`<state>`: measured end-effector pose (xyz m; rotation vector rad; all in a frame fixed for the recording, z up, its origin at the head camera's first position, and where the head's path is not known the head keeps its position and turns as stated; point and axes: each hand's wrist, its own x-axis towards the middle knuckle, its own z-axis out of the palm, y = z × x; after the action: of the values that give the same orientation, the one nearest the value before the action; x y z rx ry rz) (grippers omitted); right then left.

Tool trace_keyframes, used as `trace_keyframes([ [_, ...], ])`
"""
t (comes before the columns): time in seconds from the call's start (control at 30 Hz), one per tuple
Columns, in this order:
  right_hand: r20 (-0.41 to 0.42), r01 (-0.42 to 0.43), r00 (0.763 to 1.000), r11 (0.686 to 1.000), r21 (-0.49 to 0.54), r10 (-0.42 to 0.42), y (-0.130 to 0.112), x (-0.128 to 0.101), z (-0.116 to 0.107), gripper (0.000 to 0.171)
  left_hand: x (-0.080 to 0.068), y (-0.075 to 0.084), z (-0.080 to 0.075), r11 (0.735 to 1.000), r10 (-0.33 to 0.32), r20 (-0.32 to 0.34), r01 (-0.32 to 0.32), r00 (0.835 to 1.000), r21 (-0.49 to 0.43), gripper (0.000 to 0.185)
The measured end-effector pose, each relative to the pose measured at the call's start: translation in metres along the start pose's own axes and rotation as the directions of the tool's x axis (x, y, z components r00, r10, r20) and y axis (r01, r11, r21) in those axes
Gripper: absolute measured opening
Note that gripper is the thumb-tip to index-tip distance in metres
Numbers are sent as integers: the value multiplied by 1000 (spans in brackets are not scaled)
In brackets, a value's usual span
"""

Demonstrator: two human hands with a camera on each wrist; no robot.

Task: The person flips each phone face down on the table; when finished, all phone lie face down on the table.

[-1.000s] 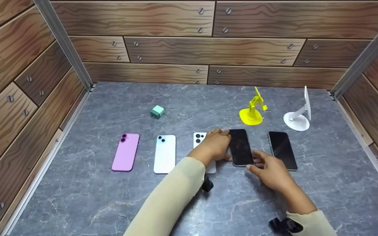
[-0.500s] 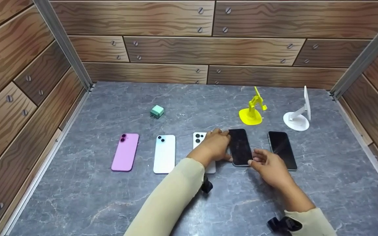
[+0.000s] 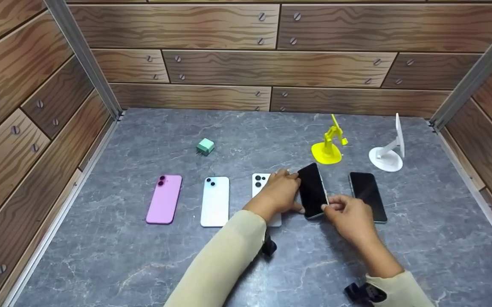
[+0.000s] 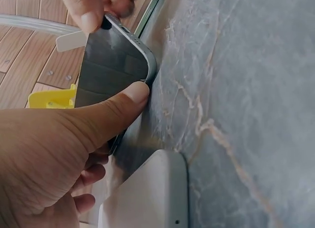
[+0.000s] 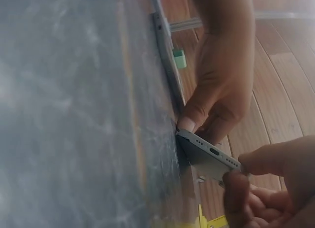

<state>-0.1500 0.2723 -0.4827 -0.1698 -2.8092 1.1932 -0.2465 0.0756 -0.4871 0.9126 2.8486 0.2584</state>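
- Tilting on its left long edge, the black phone [image 3: 312, 190] stands partly raised off the grey surface [image 3: 143, 264], screen facing left (its right edge is the high one).
- The left hand [image 3: 279, 192] braces that phone from the left; in the left wrist view its thumb [image 4: 106, 120] presses on the near corner, other fingers curled beneath.
- The right hand [image 3: 350, 217] pinches the phone's near right corner between thumb and forefinger; the right wrist view shows those fingers closed on the bottom edge by the charging port.
- A white phone [image 3: 261, 183] lies face down just left of it, largely covered by the left hand.
- Further left lie a pale blue phone [image 3: 215, 201] and a pink phone [image 3: 164, 198], both face down.
- A second dark phone [image 3: 367, 195] lies flat just to the right.
- Behind stand a yellow stand [image 3: 328, 147] and a white stand [image 3: 389, 151]; a green charger [image 3: 205, 146] sits far left, well apart.
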Motion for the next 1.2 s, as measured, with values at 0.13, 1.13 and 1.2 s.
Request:
trace_keyframes([
  [0.13, -72, 15, 997, 997, -72, -21, -2, -2, 3, 17, -1, 1, 2, 1000, -3, -18, 3, 1000, -3, 85],
  [1.13, -146, 437, 860, 854, -282, -489, -11, -16, 14, 18, -13, 14, -31, 914, -319, -379, 176, 869, -366, 39],
  [1.2, -141, 428, 869, 864, -266, -474, -12, -17, 16, 18, -13, 13, -30, 915, -312, -395, 161, 864, -370, 32],
])
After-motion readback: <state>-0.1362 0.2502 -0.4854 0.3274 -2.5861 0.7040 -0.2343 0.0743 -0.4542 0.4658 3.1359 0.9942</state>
